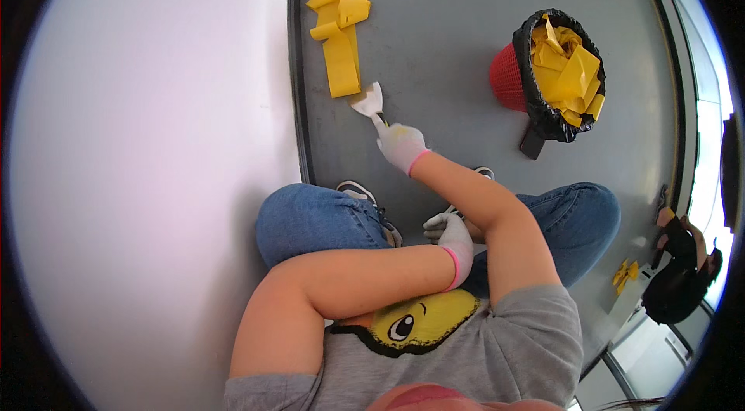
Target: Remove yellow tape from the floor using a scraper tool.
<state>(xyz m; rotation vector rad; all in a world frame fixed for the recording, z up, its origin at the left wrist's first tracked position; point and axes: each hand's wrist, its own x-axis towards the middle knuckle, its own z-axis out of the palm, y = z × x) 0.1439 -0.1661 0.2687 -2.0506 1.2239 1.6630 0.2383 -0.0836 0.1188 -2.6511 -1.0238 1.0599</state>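
My right hand (403,146), in a pale knit glove with a pink cuff, grips the dark handle of a scraper (368,100). The scraper's broad blade is at the floor, right beside the lower end of a yellow floor tape strip (341,67). Farther up, loose, curled pieces of yellow tape (340,15) lie bunched over that strip. My left hand (455,239), gloved the same way, rests between my knees below the right forearm. Its fingers are loosely bent and slightly apart, with nothing visible in them.
A red basket (507,79) with a black bag liner (544,114) holds crumpled yellow tape (564,70). Beside its base lies a dark phone (532,142). A white wall (174,120) with dark edging runs along the left. Another person (675,277) crouches at far right near yellow scraps (625,275).
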